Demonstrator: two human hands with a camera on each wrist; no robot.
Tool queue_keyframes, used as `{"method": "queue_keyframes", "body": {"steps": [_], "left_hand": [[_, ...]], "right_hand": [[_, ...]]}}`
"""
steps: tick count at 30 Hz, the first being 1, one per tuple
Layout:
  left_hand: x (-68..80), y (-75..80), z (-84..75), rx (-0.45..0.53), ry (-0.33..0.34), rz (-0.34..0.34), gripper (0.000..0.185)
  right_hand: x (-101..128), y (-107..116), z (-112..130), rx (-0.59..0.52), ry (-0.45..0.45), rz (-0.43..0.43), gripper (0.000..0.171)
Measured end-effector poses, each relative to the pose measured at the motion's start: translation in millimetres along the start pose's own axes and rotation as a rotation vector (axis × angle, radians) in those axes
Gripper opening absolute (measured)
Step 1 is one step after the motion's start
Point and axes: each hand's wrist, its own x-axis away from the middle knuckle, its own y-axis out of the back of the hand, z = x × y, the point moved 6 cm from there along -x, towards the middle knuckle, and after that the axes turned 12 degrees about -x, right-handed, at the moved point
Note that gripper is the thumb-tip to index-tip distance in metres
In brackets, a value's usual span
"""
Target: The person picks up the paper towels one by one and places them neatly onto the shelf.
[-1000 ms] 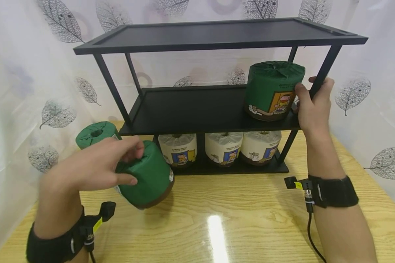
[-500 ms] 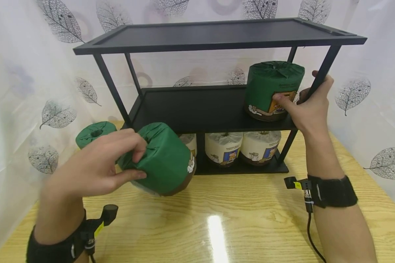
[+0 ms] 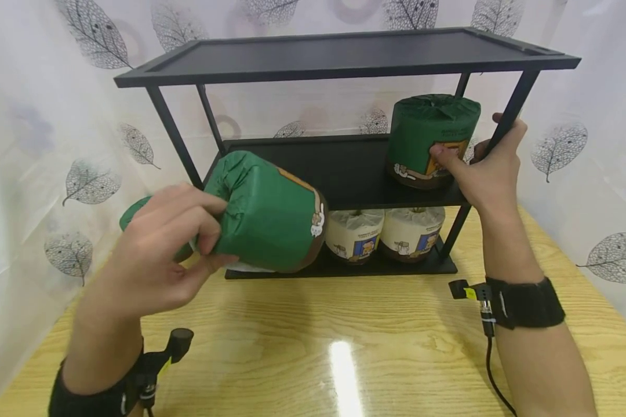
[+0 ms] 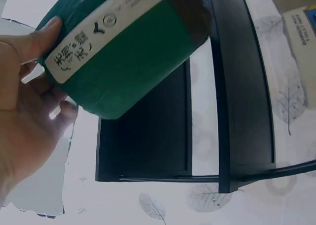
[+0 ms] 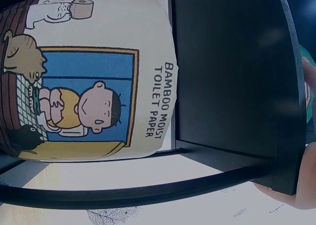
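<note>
My left hand (image 3: 162,243) pinches a green-wrapped toilet paper roll (image 3: 276,214) by its gathered top end. The roll is raised and tipped on its side, at the left front of the rack's middle shelf (image 3: 349,168); a pale label strip shows on its wrapper in the left wrist view. On that shelf's right end, another green roll (image 3: 422,130) stands upright. My right hand (image 3: 490,174) grips the front right post (image 3: 516,104) of the black rack, its thumb against this roll's front.
Cream-wrapped toilet paper rolls (image 3: 355,234) stand on the bottom shelf, one large in the right wrist view (image 5: 153,32). Another green roll (image 3: 130,211) is partly hidden behind my left hand. The rack's top panel (image 3: 344,52) overhangs the middle shelf. Wooden table (image 3: 386,336) lies in front.
My left hand has lifted the roll up and rightward, tilting it further onto its side. My right thumb has slid left from the standing roll's edge onto its front.
</note>
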Motion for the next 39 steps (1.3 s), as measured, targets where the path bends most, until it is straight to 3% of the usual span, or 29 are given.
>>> {"method": "queue_keyframes", "body": {"steps": [8,13,17,21,32,34,39], "left_hand": [[-5.2,-7.4,-4.1,-0.232,0.025,-0.108,0.027],[-7.2,-17.1,-3.2,-0.351,0.019,-0.084,0.016],[-7.5,-24.0,-4.7,-0.399,0.005,-0.059,0.01],[-8.0,-30.7,-9.7,-0.448,-0.016,-0.078,0.013],[-14.0,-36.3,-19.6,-0.575,-0.003,-0.227,0.015],[-15.8,-38.9,-19.3,-0.587,0.004,-0.206,0.014],[-16.5,-56.0,-15.1,-0.583,0.029,-0.025,0.01]], "right_hand": [[1.0,0.7,0.2,0.036,0.0,-0.005,0.084],[1.3,0.6,-1.0,0.04,-0.001,-0.001,0.083],[1.3,0.6,-1.1,0.038,0.004,-0.001,0.082],[1.4,0.3,-1.7,0.042,0.001,-0.002,0.082],[0.2,-2.1,0.1,0.036,-0.014,0.006,0.08],[0.2,-1.9,0.6,0.038,-0.013,0.005,0.08],[-0.1,-0.9,0.9,0.043,-0.016,0.005,0.08]]}}
